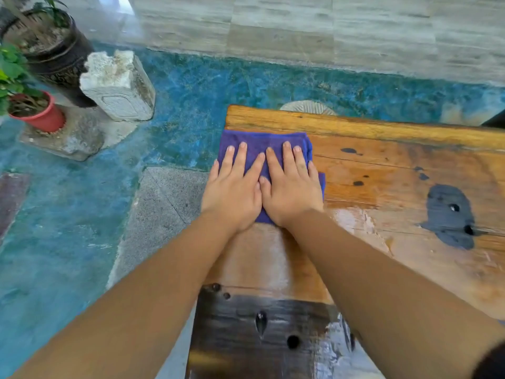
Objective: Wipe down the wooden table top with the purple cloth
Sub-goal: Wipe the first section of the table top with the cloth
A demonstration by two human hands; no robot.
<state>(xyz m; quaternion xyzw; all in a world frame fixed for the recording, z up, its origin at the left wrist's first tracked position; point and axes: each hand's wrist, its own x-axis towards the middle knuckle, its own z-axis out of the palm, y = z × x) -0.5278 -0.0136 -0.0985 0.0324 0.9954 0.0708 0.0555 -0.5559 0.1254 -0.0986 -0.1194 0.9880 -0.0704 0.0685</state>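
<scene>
A folded purple cloth [263, 144] lies flat near the far left corner of the wooden table top [382, 181]. My left hand [233, 188] and my right hand [291, 187] press on it side by side, fingers straight and spread, thumbs touching. The hands cover most of the cloth; its far edge and right side show. The wood nearer to me, below the hands, looks wet and shiny.
The table's left edge drops off just beside my left hand, above grey paving and blue-green floor. A grey filler patch [451, 214] and dark knots mark the wood. A carved stone block [117, 83], a red flowerpot [41, 116] and a dark planter [54, 50] stand far left.
</scene>
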